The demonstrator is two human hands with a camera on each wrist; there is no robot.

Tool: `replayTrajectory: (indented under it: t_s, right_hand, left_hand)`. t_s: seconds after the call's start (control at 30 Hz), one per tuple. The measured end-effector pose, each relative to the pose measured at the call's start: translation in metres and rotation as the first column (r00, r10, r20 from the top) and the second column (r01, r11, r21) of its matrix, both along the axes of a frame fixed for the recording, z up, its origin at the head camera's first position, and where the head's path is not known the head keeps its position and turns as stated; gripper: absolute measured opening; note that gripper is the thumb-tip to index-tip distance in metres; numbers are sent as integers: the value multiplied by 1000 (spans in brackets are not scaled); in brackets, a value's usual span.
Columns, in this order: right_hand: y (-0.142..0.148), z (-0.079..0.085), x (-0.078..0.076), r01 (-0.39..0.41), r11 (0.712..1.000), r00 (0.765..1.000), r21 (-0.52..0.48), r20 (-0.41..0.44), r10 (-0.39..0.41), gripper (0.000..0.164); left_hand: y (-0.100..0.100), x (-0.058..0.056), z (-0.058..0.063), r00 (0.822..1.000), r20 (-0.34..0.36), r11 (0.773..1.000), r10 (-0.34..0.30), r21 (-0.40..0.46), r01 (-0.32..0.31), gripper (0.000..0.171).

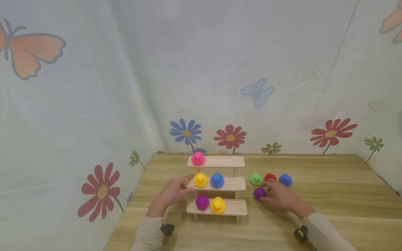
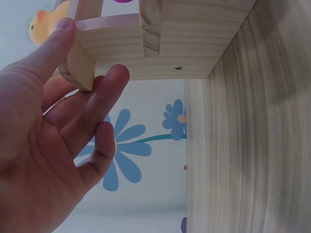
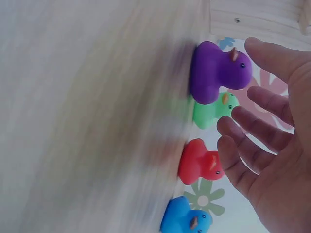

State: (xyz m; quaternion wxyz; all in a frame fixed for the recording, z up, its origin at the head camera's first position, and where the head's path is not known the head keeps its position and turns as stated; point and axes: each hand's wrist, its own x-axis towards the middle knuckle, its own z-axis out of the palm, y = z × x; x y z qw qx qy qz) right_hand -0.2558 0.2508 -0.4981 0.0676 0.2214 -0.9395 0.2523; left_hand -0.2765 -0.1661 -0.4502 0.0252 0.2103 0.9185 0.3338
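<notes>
A three-tier wooden display shelf (image 1: 233,183) holds several rubber ducks. My left hand (image 1: 172,192) grips the left end of its middle tier, thumb at the upper edge and fingers beneath, next to a yellow duck (image 1: 200,180) with a blue duck (image 1: 217,180) beside it. The top tier bears a pink duck (image 1: 198,159); the bottom one bears a magenta-purple duck (image 1: 202,202) and another yellow duck (image 1: 218,205). Right of the shelf, my right hand (image 1: 279,196) reaches around a purple duck (image 3: 209,73) on the table, fingers spread and loosely bent close to its head.
Behind the purple duck, a green duck (image 1: 255,179), a red duck (image 3: 198,162) and a blue duck (image 1: 285,180) stand in a row on the wood-grain table (image 1: 333,195). A pale curtain (image 1: 201,69) printed with flowers and butterflies hangs behind and to the left.
</notes>
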Motion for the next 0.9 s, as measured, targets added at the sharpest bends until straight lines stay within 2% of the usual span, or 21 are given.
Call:
replayTrajectory:
  t_s: [0.1,0.53,0.9]
  right_hand:
    - [1,3,3,2,1000,1000,-16,0,-2,38]
    - [-9,24,14,-35,999,993,-5,-111,34,37]
    - [-27,43,22,-97,995,973,-27,-215,89,36]
  left_hand:
    - [0,0,0,1000,3,1000,0,2,0,65]
    - [0,-1,-1,1000,-8,1000,-3,14,3,64]
    - [0,-2,-1,1000,-9,1000,3,3,-3,64]
